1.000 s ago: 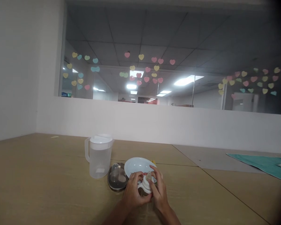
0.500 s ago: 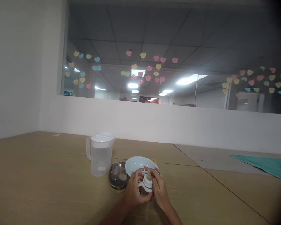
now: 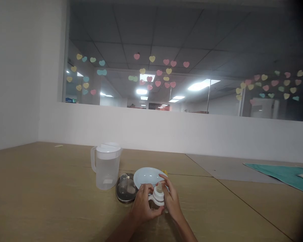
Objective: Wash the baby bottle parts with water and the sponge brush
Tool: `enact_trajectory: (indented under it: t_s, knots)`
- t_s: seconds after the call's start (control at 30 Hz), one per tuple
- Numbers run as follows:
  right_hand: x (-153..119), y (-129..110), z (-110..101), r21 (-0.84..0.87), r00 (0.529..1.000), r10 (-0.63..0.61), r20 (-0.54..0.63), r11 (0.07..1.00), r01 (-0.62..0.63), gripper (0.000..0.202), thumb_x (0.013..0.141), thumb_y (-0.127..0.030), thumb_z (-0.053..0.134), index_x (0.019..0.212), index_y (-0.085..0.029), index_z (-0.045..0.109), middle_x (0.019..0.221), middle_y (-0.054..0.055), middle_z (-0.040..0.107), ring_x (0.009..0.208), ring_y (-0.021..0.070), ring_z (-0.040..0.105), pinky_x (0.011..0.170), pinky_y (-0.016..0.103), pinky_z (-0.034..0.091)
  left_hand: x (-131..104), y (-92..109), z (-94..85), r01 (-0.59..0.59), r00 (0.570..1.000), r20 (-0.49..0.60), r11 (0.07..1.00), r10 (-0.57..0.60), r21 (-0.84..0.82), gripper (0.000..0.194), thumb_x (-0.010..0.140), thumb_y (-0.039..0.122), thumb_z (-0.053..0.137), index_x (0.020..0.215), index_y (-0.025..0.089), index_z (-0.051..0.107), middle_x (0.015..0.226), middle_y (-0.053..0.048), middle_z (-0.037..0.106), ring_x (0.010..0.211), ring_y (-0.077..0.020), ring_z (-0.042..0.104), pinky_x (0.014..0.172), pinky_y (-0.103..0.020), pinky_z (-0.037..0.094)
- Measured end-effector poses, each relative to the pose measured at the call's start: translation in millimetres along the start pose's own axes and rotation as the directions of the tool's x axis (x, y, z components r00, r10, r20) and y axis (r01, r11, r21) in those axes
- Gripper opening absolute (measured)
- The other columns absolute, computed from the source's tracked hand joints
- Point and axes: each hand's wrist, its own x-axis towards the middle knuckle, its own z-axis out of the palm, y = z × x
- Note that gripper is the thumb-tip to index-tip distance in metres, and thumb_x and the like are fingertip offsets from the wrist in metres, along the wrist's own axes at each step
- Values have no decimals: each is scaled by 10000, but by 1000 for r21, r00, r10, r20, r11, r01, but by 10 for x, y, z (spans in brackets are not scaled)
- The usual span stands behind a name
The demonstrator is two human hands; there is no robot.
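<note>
A baby bottle [image 3: 158, 197] with a white collar, a white handle and a clear nipple stands between my two hands, low in the middle of the view. My left hand [image 3: 143, 205] is wrapped round its left side, the thumb across the front of the body. On the other side my right hand [image 3: 172, 200] grips the collar and nipple area, with the index finger lifted. Just behind the bottle is a pale blue bowl [image 3: 147, 173]. To the left, a metal tray [image 3: 126, 200] holds a clear dome-shaped cap [image 3: 123, 183].
A lidded translucent pitcher [image 3: 107, 171] stands left of the tray. Something small and yellow [image 3: 165, 172] shows behind the bowl. At the right lies a teal cloth [image 3: 272, 173] on a grey sheet [image 3: 224, 168]. A white wall [image 3: 154, 131] with a window closes off the table's far side.
My right index finger has risen away from the nipple, and the right fingers have shifted round the collar. My left hand keeps its hold. The whole view has shifted slightly.
</note>
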Motion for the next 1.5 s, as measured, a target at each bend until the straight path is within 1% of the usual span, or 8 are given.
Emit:
enact_trajectory:
  t_s: [0.1, 0.37, 0.6, 0.83, 0.97, 1.17, 1.37, 1.5]
  knots:
    - [19, -41, -4, 135, 993, 80, 90, 987, -91, 549, 831, -525, 496, 1272, -200, 476, 769, 26, 656, 737, 196, 613, 717, 318, 492, 1, 19, -3, -14, 1000, -16, 1000, 14, 28, 470, 557, 248, 700, 963, 190, 469, 913, -64, 588, 845, -223, 584, 738, -361, 509]
    - [45, -35, -30, 162, 988, 122, 90, 977, -136, 803, 797, -581, 528, 1414, -161, 232, 736, 20, 656, 697, 200, 623, 663, 325, 503, 11, 2, -7, -111, 992, -53, 987, 117, 113, 405, 603, 355, 690, 909, 192, 480, 880, -71, 603, 809, -227, 580, 720, -368, 490]
    - [-27, -46, -12, 83, 996, 87, 35, 992, -90, 512, 883, -567, 355, 1201, -194, 501, 749, 43, 678, 764, 222, 658, 688, 336, 521, 1, -27, 39, -229, 967, -76, 963, 241, 143, 361, 690, 432, 643, 912, 197, 483, 897, -79, 613, 799, -225, 583, 706, -368, 484]
    - [-102, -60, -38, -168, 989, -90, 115, 980, 108, 309, 802, -488, 550, 948, -217, 525, 853, 46, 703, 792, 218, 656, 765, 343, 507, -10, -13, 56, -199, 973, -83, 963, 217, 182, 352, 638, 333, 645, 920, 192, 488, 823, -44, 591, 731, -201, 574, 662, -347, 481]
    - [-88, -69, -43, -126, 983, -134, 128, 981, 150, 220, 814, -427, 554, 864, -214, 573, 968, 83, 698, 948, 243, 632, 862, 384, 481, -12, -3, 54, -156, 981, -89, 972, 173, 178, 352, 623, 337, 662, 891, 195, 483, 830, -50, 594, 748, -207, 579, 673, -354, 489]
    - [-52, -91, -72, -74, 985, -155, 81, 984, 161, 291, 786, -433, 600, 962, -211, 668, 1169, 111, 633, 1132, 275, 539, 989, 447, 401, -22, 18, 39, -135, 987, -69, 977, 148, 164, 379, 651, 360, 667, 934, 185, 487, 887, -78, 612, 816, -232, 595, 713, -374, 501]
    - [-29, -127, -104, -33, 989, -138, 47, 990, 139, 236, 747, -451, 645, 695, -222, 674, 1091, 98, 670, 1082, 281, 556, 972, 458, 408, -20, 35, 25, -109, 992, -52, 983, 117, 150, 396, 650, 370, 680, 946, 185, 492, 918, -86, 617, 837, -237, 600, 727, -378, 505]
    - [-21, -128, -105, 4, 990, -99, 98, 995, 99, 272, 764, -482, 611, 731, -228, 705, 1024, 99, 685, 1024, 273, 578, 935, 445, 430, -23, 18, 30, -109, 992, -54, 987, 116, 122, 425, 653, 371, 690, 977, 184, 488, 933, -88, 621, 849, -237, 604, 735, -375, 509]
